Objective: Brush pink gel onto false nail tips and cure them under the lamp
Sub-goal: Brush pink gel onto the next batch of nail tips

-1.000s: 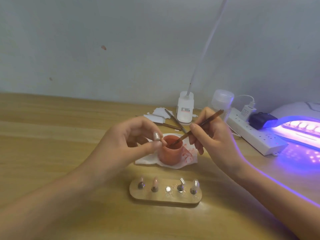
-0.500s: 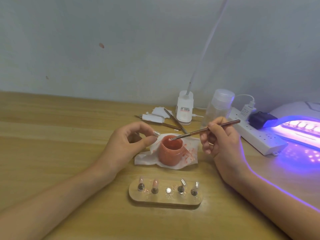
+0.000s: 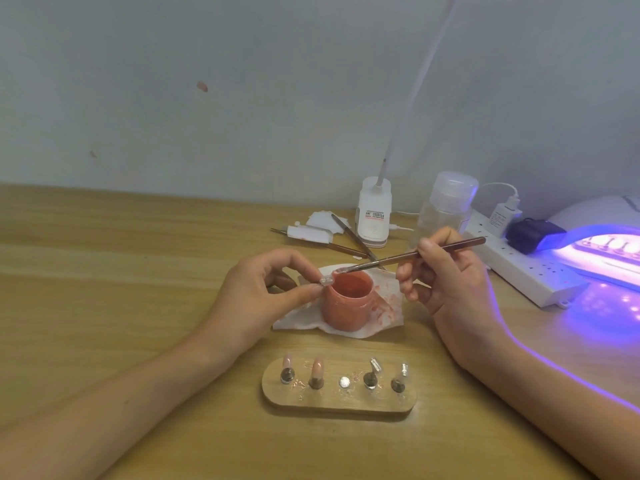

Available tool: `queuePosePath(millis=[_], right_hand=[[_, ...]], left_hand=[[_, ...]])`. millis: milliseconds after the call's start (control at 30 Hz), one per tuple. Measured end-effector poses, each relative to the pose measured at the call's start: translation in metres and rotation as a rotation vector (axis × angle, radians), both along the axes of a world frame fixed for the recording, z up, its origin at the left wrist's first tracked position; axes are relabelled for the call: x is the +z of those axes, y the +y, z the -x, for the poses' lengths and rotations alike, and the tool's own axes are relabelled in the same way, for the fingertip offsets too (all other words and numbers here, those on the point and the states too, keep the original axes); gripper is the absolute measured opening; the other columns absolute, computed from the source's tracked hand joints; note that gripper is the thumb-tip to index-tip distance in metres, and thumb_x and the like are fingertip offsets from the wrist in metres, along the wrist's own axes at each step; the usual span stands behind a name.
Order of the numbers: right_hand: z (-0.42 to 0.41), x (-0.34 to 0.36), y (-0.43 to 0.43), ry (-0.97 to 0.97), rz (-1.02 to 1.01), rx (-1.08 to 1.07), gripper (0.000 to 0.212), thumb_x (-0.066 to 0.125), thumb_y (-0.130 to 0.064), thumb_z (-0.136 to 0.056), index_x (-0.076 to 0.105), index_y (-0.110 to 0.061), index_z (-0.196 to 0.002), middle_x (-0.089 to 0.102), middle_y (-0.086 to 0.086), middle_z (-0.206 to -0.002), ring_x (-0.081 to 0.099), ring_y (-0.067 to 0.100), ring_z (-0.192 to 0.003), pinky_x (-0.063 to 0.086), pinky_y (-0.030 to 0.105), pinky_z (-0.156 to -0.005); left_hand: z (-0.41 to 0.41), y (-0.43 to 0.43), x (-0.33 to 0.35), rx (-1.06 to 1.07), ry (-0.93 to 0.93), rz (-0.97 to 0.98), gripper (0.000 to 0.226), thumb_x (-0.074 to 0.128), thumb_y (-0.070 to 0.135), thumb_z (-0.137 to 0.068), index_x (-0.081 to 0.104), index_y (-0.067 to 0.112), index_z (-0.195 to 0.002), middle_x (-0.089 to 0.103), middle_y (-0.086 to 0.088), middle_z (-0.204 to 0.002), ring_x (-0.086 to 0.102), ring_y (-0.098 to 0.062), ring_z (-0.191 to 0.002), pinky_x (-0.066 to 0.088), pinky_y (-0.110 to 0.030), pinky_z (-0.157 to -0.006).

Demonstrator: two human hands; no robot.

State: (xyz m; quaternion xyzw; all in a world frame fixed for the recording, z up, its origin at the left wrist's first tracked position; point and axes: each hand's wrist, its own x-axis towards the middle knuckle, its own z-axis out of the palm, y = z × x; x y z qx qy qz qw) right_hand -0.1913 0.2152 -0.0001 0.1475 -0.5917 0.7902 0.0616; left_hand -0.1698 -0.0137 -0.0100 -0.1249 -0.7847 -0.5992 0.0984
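My left hand (image 3: 263,289) pinches a small clear nail tip (image 3: 326,280) between thumb and forefinger, just left of the open pink gel pot (image 3: 348,303). A brown-handled brush (image 3: 408,255) is held in my right hand (image 3: 446,271), its bristle end lying at the pot's far rim close to the tip. The pot stands on a pink-stained tissue (image 3: 384,306). In front lies an oval wooden holder (image 3: 339,396) with several nail tips on pegs, two pink at the left and two clear at the right. At the far right the curing lamp (image 3: 609,244) glows purple with nail tips inside.
A white power strip (image 3: 526,271) with plugs runs beside the lamp. Behind the pot are a white clip lamp base (image 3: 374,216), a clear bottle (image 3: 446,206), spare tools (image 3: 353,237) and white scraps (image 3: 308,233). The wooden table (image 3: 121,271) meets a grey wall.
The brush has come up out of the pot and now lies flatter, its bristles at the rim by the nail tip. My right hand has shifted right. My left hand stays beside the pot.
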Motion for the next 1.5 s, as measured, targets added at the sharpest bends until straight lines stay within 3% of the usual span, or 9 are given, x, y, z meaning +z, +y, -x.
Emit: queuePosePath(millis=[200,400,733,900,1000,1067,1167,1333,1500], right_hand=[[0.0002,-0.0016,0.0000,0.017,-0.044,0.005,0.015,0.059,-0.027,-0.086,0.050,-0.018,-0.077,0.064,0.007,-0.063,0.061,0.016,-0.058,0.048,0.021,-0.049],[0.0017,-0.0025,0.0016,0.031,-0.028,-0.016,0.021,0.058,-0.020,-0.095,0.053,-0.023,-0.075,0.064,0.007,-0.063,0.059,0.016,-0.054,0.046,0.021,-0.047],[0.0000,-0.0031,0.0008,0.065,-0.070,-0.002,0.017,0.060,-0.024,-0.094,0.053,-0.021,-0.079,0.065,0.008,-0.065,0.061,0.017,-0.057,0.048,0.022,-0.049],[0.0018,-0.0037,0.0033,0.048,-0.056,-0.057,0.017,0.056,-0.020,-0.095,0.048,-0.016,-0.081,0.064,0.007,-0.063,0.059,0.015,-0.054,0.046,0.022,-0.047],[0.0002,-0.0034,0.0017,0.075,-0.073,-0.014,0.017,0.058,-0.023,-0.094,0.048,-0.015,-0.082,0.064,0.006,-0.063,0.060,0.017,-0.057,0.047,0.022,-0.048],[0.0000,-0.0046,0.0016,0.073,-0.100,-0.034,0.017,0.057,-0.021,-0.097,0.049,-0.015,-0.082,0.064,0.006,-0.063,0.061,0.017,-0.057,0.048,0.023,-0.049],[0.0011,-0.0042,0.0033,0.061,-0.065,-0.070,0.019,0.053,-0.016,-0.100,0.047,-0.015,-0.082,0.063,0.006,-0.061,0.060,0.015,-0.055,0.047,0.022,-0.047],[0.0001,-0.0047,0.0009,0.082,-0.107,-0.033,0.016,0.055,-0.019,-0.097,0.049,-0.015,-0.083,0.064,0.006,-0.063,0.061,0.017,-0.058,0.048,0.023,-0.049],[0.0008,-0.0039,0.0016,0.088,-0.073,-0.033,0.014,0.054,-0.021,-0.095,0.050,-0.017,-0.082,0.064,0.006,-0.062,0.061,0.016,-0.057,0.047,0.022,-0.048]], left_hand=[[-0.0015,0.0002,0.0031,-0.015,0.003,0.011,0.017,0.081,0.011,-0.077,0.071,0.025,-0.078,0.070,0.010,-0.080,0.054,-0.005,-0.058,0.047,-0.021,-0.056],[-0.0019,0.0002,0.0017,-0.013,0.016,0.020,0.016,0.081,0.011,-0.077,0.070,0.023,-0.075,0.063,0.017,-0.064,0.051,-0.004,-0.054,0.043,-0.016,-0.052],[-0.0006,-0.0011,-0.0002,-0.012,-0.008,0.001,0.015,0.082,0.014,-0.075,0.070,0.023,-0.074,0.066,0.008,-0.070,0.054,-0.008,-0.061,0.046,-0.025,-0.058],[-0.0032,0.0005,0.0027,-0.021,-0.013,-0.027,0.015,0.080,0.035,-0.066,0.070,0.026,-0.073,0.069,-0.001,-0.080,0.053,-0.010,-0.062,0.046,-0.033,-0.060],[-0.0029,0.0013,0.0035,-0.008,-0.014,-0.011,0.012,0.082,0.026,-0.071,0.071,0.026,-0.073,0.070,0.004,-0.081,0.051,-0.009,-0.062,0.045,-0.033,-0.060],[-0.0024,0.0012,0.0032,-0.004,-0.017,-0.003,0.011,0.082,0.025,-0.072,0.071,0.026,-0.074,0.070,0.004,-0.082,0.050,-0.008,-0.062,0.045,-0.031,-0.059],[-0.0040,0.0008,0.0039,-0.008,-0.021,-0.017,0.023,0.079,0.043,-0.061,0.071,0.025,-0.073,0.070,0.002,-0.079,0.050,-0.007,-0.060,0.043,-0.024,-0.056],[-0.0022,-0.0007,0.0015,0.004,-0.029,0.013,0.014,0.083,0.019,-0.074,0.071,0.025,-0.071,0.070,-0.005,-0.078,0.048,-0.006,-0.057,0.041,-0.019,-0.053],[-0.0018,-0.0008,0.0024,0.004,-0.043,0.021,0.014,0.082,0.016,-0.076,0.071,0.024,-0.072,0.070,-0.010,-0.082,0.048,-0.008,-0.058,0.040,-0.019,-0.053]])
